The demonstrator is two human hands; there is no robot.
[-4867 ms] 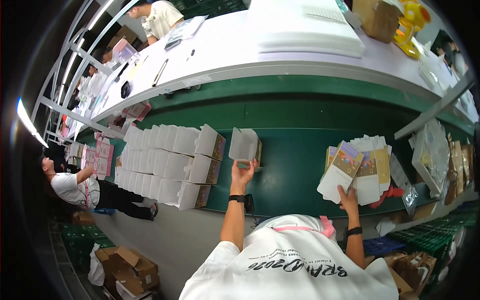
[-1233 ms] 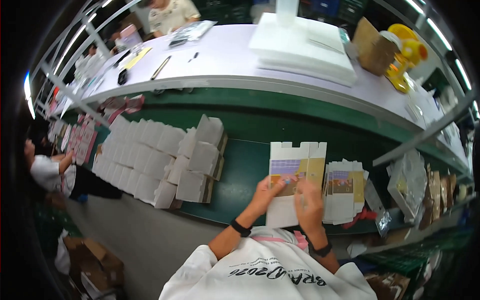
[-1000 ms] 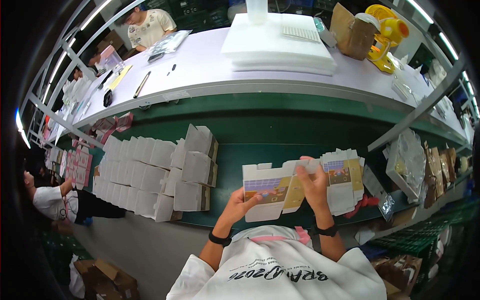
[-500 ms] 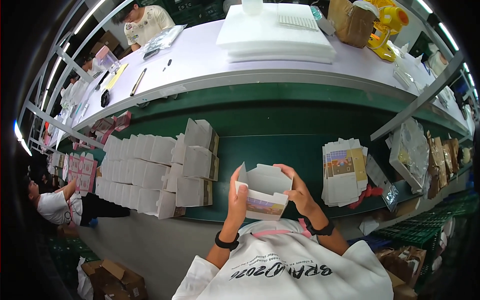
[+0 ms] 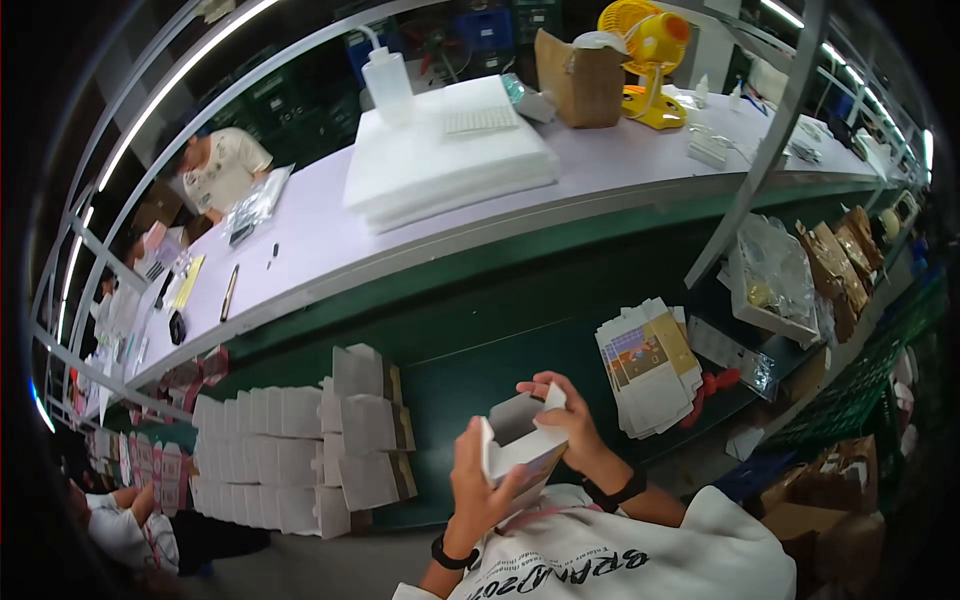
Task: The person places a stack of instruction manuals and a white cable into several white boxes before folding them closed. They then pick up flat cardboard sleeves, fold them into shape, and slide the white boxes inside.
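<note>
A small white carton [image 5: 548, 437] with a printed picture side is held between my two hands, close in front of my body. My left hand [image 5: 478, 490] grips its left end, the fingers against the panel and thumb at the front. On the other side my right hand [image 5: 578, 428] holds the far right corner, its thumb pressed at a white flap on top. The carton's top still gapes, and its inside is plain white. To the left stand rows of folded white cartons [image 5: 262, 455] with raised flaps. At right lies a stack of flat printed cartons [image 5: 650, 372].
Beyond the green bench [image 5: 470, 375] runs a raised white table [image 5: 300, 270] bearing white foam sheets [image 5: 455, 160], a squeeze bottle [image 5: 386, 88] and a yellow fan [image 5: 650, 60]. A metal post [image 5: 750, 170] rises at right, near a tray of plastic bags [image 5: 770, 275]. Other people work at left.
The view has turned to the right. The carton is tilted more, and my right hand has shifted onto its top flap, which is folded further in than before.
</note>
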